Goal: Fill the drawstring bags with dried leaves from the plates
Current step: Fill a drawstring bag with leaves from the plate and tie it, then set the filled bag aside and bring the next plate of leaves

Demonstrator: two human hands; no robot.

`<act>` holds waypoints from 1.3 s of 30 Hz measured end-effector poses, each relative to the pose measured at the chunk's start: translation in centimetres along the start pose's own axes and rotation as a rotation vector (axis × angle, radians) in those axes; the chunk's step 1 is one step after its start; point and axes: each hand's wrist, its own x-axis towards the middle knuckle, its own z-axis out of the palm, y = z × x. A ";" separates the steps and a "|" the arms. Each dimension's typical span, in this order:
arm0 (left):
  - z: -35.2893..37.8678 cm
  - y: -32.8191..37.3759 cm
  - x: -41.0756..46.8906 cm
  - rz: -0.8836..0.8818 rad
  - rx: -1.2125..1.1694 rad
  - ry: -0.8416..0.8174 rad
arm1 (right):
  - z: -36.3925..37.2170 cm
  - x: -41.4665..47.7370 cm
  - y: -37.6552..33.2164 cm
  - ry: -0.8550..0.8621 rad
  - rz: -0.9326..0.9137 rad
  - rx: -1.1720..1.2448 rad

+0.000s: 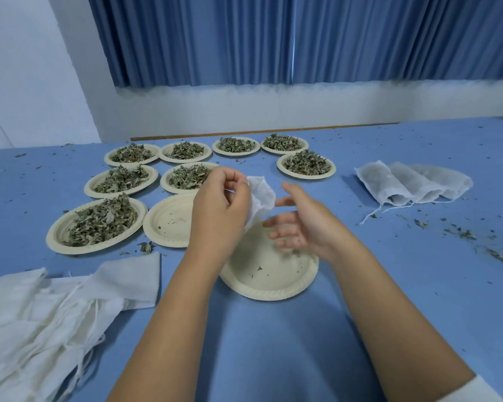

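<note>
Your left hand pinches the white drawstring bag by its top, holding it above the emptied plate so that falling leaves are caught, while your right hand waits open just beside it.

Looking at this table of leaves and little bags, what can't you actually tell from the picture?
Head view only:
- The bag: its mouth and fill are hidden by the left hand.
- The right hand is motion-blurred, so whether its fingers touch the bag is unclear.
- The empty-bag pile is cut off by the left and bottom edges; no count possible.
- The filled bags overlap, so their number is uncertain.
- The leaf type is too small to identify.
</note>
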 end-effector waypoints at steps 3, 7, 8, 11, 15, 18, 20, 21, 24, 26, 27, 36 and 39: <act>1.4 0.4 -0.5 0.106 0.211 -0.155 | -1.1 0.6 0.0 -0.183 0.113 0.054; 4.4 1.3 -1.1 0.196 0.402 -0.304 | -2.6 0.8 -0.4 -0.201 0.095 0.102; 5.4 1.5 -1.2 0.193 0.430 -0.332 | -2.9 0.8 -0.5 -0.170 0.078 0.125; 8.5 1.9 -1.4 0.146 0.460 -0.378 | -4.4 1.4 -0.6 0.026 -0.014 0.262; 12.7 2.1 -1.8 0.002 0.363 -0.385 | -7.2 3.1 -0.7 0.319 -0.102 0.296; 15.5 2.3 -2.4 -0.091 0.263 -0.371 | -9.4 4.1 -0.6 0.449 -0.109 0.326; 16.8 2.3 -2.8 -0.116 0.213 -0.372 | -11.0 4.6 -0.5 0.521 -0.103 0.320; 17.2 2.2 -3.0 -0.124 0.200 -0.386 | -11.8 4.7 -0.4 0.557 -0.088 0.314; 17.6 1.6 -3.1 -0.136 0.199 -0.428 | -13.5 5.6 -0.5 0.597 -0.045 0.453; 17.5 1.1 -2.9 -0.149 0.199 -0.429 | -14.5 6.3 -0.5 0.603 -0.028 0.503; 17.5 0.9 -2.8 -0.158 0.191 -0.423 | -14.9 6.7 -0.6 0.605 -0.023 0.491; 17.5 0.9 -3.1 -0.205 0.163 -0.446 | -17.2 8.1 -1.4 0.623 -0.077 0.494; 17.4 0.9 -3.0 -0.199 0.159 -0.443 | -18.0 8.7 -1.4 0.669 -0.141 0.522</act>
